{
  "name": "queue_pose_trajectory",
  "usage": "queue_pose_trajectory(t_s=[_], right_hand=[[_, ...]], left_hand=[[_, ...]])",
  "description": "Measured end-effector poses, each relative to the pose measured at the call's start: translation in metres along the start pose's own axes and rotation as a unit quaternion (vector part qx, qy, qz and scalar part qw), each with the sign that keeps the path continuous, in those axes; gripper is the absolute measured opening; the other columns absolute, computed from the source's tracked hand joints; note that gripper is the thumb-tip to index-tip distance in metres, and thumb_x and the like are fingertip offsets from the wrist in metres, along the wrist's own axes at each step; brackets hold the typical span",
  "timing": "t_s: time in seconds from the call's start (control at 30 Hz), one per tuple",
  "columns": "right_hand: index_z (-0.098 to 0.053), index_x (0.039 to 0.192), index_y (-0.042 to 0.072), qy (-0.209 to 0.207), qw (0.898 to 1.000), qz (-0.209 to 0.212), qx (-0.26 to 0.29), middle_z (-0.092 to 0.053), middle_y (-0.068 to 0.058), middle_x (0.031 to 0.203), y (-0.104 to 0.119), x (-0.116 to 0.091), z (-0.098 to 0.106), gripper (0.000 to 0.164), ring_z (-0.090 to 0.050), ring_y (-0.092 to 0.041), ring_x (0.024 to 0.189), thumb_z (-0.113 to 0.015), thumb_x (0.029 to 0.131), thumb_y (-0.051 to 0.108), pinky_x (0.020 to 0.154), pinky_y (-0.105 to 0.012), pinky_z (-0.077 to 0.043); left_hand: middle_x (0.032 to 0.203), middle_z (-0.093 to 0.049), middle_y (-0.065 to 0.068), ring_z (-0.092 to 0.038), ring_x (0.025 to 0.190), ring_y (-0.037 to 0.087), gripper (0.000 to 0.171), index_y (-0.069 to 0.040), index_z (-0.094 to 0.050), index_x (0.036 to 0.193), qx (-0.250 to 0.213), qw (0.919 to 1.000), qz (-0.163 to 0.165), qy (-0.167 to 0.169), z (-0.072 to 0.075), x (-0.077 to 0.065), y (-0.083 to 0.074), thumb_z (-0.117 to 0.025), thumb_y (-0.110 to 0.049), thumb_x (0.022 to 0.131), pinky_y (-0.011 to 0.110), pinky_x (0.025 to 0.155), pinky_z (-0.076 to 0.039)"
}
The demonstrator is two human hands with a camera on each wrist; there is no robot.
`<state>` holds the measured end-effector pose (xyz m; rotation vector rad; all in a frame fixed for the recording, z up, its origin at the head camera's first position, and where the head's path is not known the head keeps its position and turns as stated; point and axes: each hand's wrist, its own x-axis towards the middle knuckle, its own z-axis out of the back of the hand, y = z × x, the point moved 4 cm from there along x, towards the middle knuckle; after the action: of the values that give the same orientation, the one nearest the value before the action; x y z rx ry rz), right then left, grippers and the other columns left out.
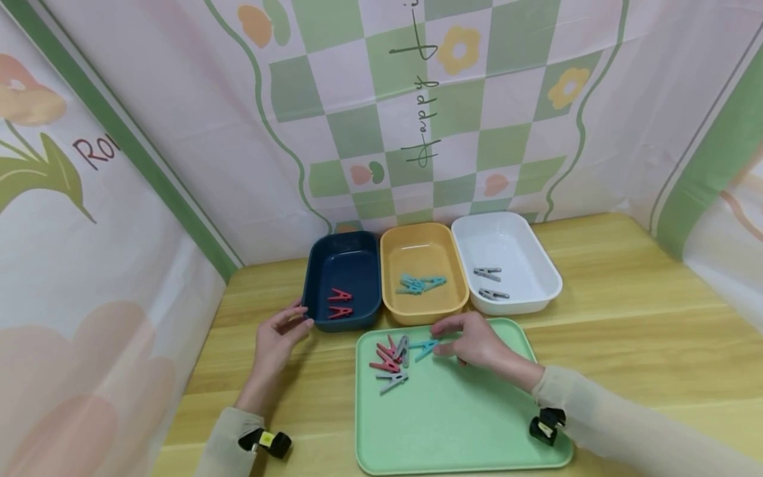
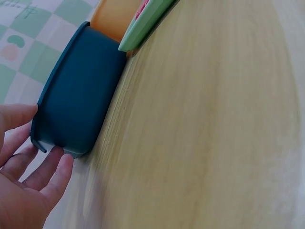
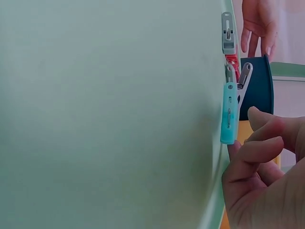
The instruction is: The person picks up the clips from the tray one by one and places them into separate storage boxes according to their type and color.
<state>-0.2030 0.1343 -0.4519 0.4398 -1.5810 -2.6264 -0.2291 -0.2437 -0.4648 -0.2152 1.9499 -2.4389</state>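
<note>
My left hand [image 1: 277, 344] touches the near left corner of a navy bin [image 2: 81, 90], its fingers spread loosely at the rim and side wall. Two red clothespins [image 1: 341, 311] lie in that bin. Over the green tray [image 1: 465, 417], my right hand [image 1: 477, 341] reaches a light blue clothespin [image 3: 229, 114]; a fingertip is at its end, and the thumb and index finger stand apart. Left of it on the tray are red clothespins [image 1: 384, 365] and grey clothespins [image 1: 391, 381]. A small reddish spot shows under the right hand, too hidden to identify.
Beside the navy bin stand a yellow bin [image 1: 426, 308] with several blue clothespins [image 1: 411, 285] and a white bin [image 1: 524, 306] with two grey ones. All three bins sit behind the tray on a wooden table [image 1: 626, 318], against a patterned cloth [image 1: 411, 119].
</note>
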Motion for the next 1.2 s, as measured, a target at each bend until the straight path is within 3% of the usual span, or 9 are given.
queue_pose_trajectory(t_s=[0.3, 0.53, 0.9, 1.2], right_hand=[[-0.077, 0.117, 0.004, -0.008, 1.0, -0.012, 0.007, -0.075, -0.006, 0.11, -0.006, 0.004, -0.004, 0.036, -0.052, -0.014, 0.049, -0.086, 0.082, 0.001, 0.045, -0.027, -0.048], [-0.077, 0.117, 0.003, -0.012, 1.0, -0.016, 0.014, -0.076, -0.006, 0.106, -0.006, 0.005, -0.003, 0.036, -0.049, -0.013, 0.046, -0.085, 0.082, -0.002, 0.043, -0.025, -0.042], [-0.079, 0.11, 0.002, -0.032, 0.999, -0.025, -0.005, -0.068, -0.008, 0.095, -0.01, 0.005, -0.003, 0.032, -0.057, -0.016, 0.055, -0.088, 0.079, 0.0, 0.047, -0.027, -0.049], [-0.08, 0.104, 0.004, -0.029, 0.999, -0.028, -0.02, -0.066, -0.006, 0.089, -0.011, 0.007, -0.004, 0.024, -0.057, -0.016, 0.056, -0.088, 0.081, 0.001, 0.047, -0.028, -0.049]], left_hand=[[0.15, -0.059, 0.014, -0.067, 0.121, 0.037, 0.03, 0.007, -0.071, 0.122, -0.007, 0.9997, -0.019, -0.01, -0.001, 0.003, -0.001, -0.077, 0.003, 0.093, 0.027, 0.086, -0.063], [0.149, -0.059, 0.013, -0.065, 0.122, 0.04, 0.031, 0.009, -0.07, 0.122, -0.024, 0.9996, -0.013, -0.008, -0.002, 0.003, -0.001, -0.077, 0.004, 0.093, 0.026, 0.086, -0.063], [0.149, -0.06, 0.013, -0.067, 0.121, 0.035, 0.03, 0.005, -0.072, 0.122, -0.008, 0.9998, -0.014, -0.009, -0.001, 0.002, -0.002, -0.078, 0.001, 0.093, 0.027, 0.088, -0.062], [0.149, -0.06, 0.014, -0.065, 0.123, 0.038, 0.03, 0.007, -0.071, 0.122, -0.014, 0.9998, -0.013, -0.007, -0.001, 0.003, 0.0, -0.078, 0.002, 0.093, 0.026, 0.087, -0.063]])
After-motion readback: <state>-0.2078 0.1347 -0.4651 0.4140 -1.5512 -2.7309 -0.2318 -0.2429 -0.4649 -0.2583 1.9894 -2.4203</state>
